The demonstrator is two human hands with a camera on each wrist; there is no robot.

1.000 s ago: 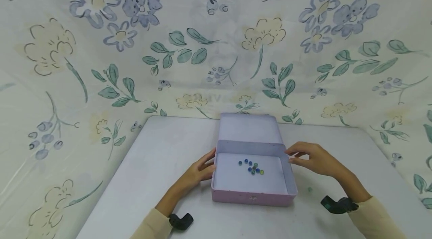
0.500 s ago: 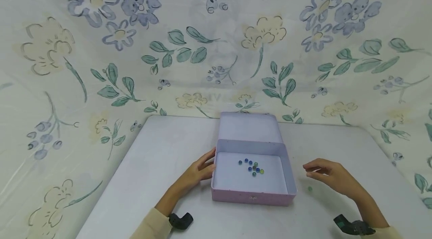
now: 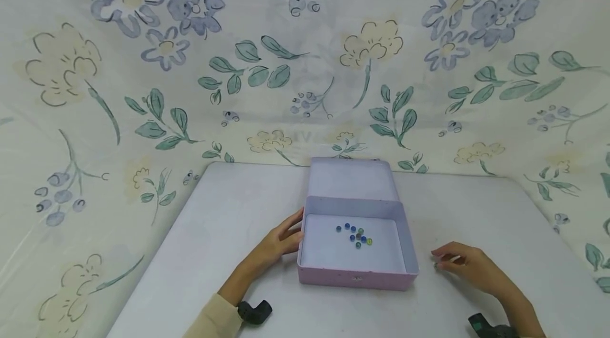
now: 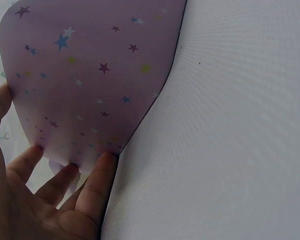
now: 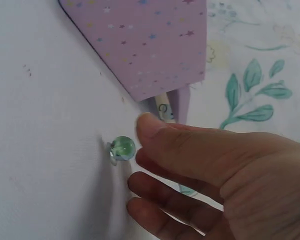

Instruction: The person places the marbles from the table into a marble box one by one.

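A pink metal box [image 3: 350,281] with its lid [image 3: 352,179] raised stands on the white table; stars decorate its outside. Several glass marbles [image 3: 364,240], mostly blue and green, lie grouped on its floor. Against the box's left wall rest the spread fingertips of my left hand [image 3: 276,245]; the left wrist view shows them touching the starry side [image 4: 90,75]. To the right of the box, my right hand [image 3: 474,268] is low over the table, fingers loosely bent. A clear green marble [image 5: 122,148] lies on the table just off its thumb and index fingertips, not pinched.
The white table [image 3: 229,195] reaches back to a hanging floral cloth [image 3: 314,62]. Black wrist mounts [image 3: 254,312] are worn on both forearms.
My right hand has left the box's right rim, moving right and down to the loose green marble. The left hand stays against the box.
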